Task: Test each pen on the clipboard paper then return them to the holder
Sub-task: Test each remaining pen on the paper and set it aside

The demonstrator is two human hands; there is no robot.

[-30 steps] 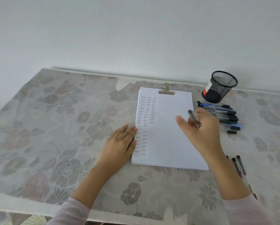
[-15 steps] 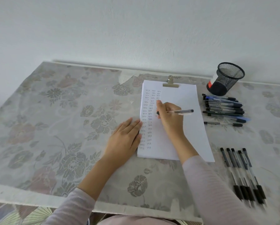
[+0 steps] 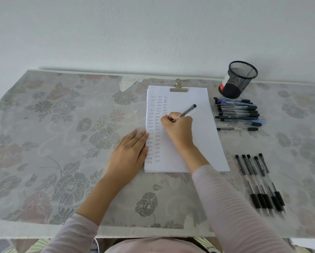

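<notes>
White paper (image 3: 198, 136) sits under a metal clip (image 3: 178, 88) on the clipboard, with columns of small pen marks down its left side. My right hand (image 3: 178, 127) grips a clear pen (image 3: 186, 112) with a dark cap end, its tip hidden under my fingers at the third column of marks. My left hand (image 3: 130, 155) lies flat, fingers together, on the paper's left edge. The black mesh holder (image 3: 237, 79) stands at the back right with no pens showing in it.
Several pens (image 3: 237, 112) lie in a row right of the paper, below the holder. Another group of several black-gripped pens (image 3: 260, 181) lies at the front right. A floral cloth (image 3: 61, 143) covers the table; a white wall rises behind.
My right hand carried the pen from the paper's right side to the marked columns and tilted it into a writing grip. My left hand stayed on the paper's edge.
</notes>
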